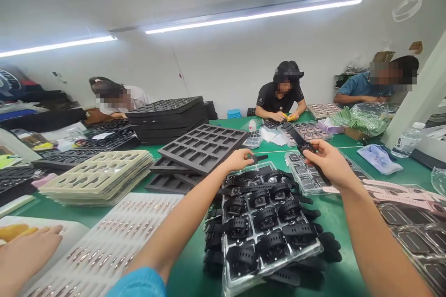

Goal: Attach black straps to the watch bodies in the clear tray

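Note:
Raised over the right side of the table, my right hand (pixel 325 160) grips a black smartwatch (pixel 306 146), its strap stretched out above and below the case. My left hand (pixel 239 160) has its fingers pinched at a black watch strap (pixel 260 158) behind the clear tray; what lies inside the fingers is partly hidden. Below and between my arms is a clear plastic tray (pixel 272 267) filled with black-strapped watches, on top of a stack with straps poking out at the sides.
Black foam trays (pixel 205 148) lie behind my left arm, beside stacked cream trays (pixel 94 181). White foam (pixel 114 222) holds rows of small metallic parts. Another person's hand (pixel 31 255) rests at left. Clear trays (pixel 310 176) and pink straps (pixel 400 190) lie right, near a bottle (pixel 407 141). Several co-workers sit opposite.

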Available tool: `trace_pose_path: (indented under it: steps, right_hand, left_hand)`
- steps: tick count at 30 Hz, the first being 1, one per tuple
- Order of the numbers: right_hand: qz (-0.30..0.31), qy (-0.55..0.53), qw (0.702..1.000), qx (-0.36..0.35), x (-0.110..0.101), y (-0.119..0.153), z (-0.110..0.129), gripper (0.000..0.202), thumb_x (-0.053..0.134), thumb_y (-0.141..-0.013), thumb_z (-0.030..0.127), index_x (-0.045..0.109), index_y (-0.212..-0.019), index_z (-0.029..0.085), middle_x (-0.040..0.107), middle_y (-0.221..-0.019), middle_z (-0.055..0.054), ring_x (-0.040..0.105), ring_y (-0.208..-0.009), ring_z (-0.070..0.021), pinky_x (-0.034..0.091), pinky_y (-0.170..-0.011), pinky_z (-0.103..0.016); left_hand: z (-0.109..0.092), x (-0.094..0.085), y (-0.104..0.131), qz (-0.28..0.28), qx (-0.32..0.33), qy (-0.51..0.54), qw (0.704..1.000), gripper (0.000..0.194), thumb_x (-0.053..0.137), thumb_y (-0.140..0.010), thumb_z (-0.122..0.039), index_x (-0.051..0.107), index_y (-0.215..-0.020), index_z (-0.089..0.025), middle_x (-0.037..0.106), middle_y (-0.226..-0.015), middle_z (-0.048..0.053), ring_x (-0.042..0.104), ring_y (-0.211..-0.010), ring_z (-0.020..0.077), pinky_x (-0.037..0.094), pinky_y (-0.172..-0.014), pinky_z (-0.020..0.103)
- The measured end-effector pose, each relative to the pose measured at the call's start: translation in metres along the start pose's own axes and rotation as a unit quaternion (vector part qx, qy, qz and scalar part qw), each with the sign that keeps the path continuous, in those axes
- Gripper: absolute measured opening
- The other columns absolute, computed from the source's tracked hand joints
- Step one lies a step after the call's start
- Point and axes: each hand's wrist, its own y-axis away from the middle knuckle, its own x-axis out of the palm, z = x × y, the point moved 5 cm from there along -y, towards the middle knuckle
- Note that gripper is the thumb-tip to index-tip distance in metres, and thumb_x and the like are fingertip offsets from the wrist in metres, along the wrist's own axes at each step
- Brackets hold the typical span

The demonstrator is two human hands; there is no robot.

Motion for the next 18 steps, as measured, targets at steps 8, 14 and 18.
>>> trace_pose_path:
  steps: [8, 14, 18]
  right_hand:
    - [0.07, -0.117, 0.99, 0.048, 0.037, 0.036, -0.005, 0.051, 0.075, -0.08, 0.056, 0.066, -0.115, 0.021, 0.064, -0.094, -0.003, 0.062, -0.071, -0.0167, 0.054, -0.068, -0.033]
    - [0.11, -0.14, 0.981, 0.076, 0.06, 0.05, -0.012, 0.048, 0.075, -0.08, 0.053, 0.069, -0.118, 0.023, 0.066, -0.095, -0.002, 0.061, -0.07, -0.0161, 0.054, -0.068, -0.033]
    - [0.12, -0.143, 0.979, 0.088, 0.064, 0.056, -0.018, 0.045, 0.075, -0.081, 0.052, 0.07, -0.115, 0.023, 0.066, -0.094, -0.002, 0.06, -0.07, -0.0158, 0.053, -0.069, -0.032]
  left_hand:
    - [0.006, 0.015, 0.038, 0.023, -0.013, -0.061, 0.998, 0.031, 0.062, -0.098, -0.037, 0.063, -0.121, -0.016, 0.065, -0.123, 0.009, 0.066, -0.106, 0.0234, 0.057, -0.092, 0.044]
    - [0.008, 0.019, 0.041, -0.039, -0.021, -0.063, 0.997, 0.039, 0.065, -0.094, -0.036, 0.062, -0.13, -0.022, 0.065, -0.128, 0.01, 0.059, -0.123, 0.03, 0.046, -0.107, 0.054]
    - [0.007, 0.015, 0.048, -0.078, -0.007, -0.017, 0.997, 0.042, 0.069, -0.088, -0.037, 0.064, -0.129, -0.027, 0.066, -0.13, 0.01, 0.052, -0.132, 0.0352, 0.036, -0.113, 0.058]
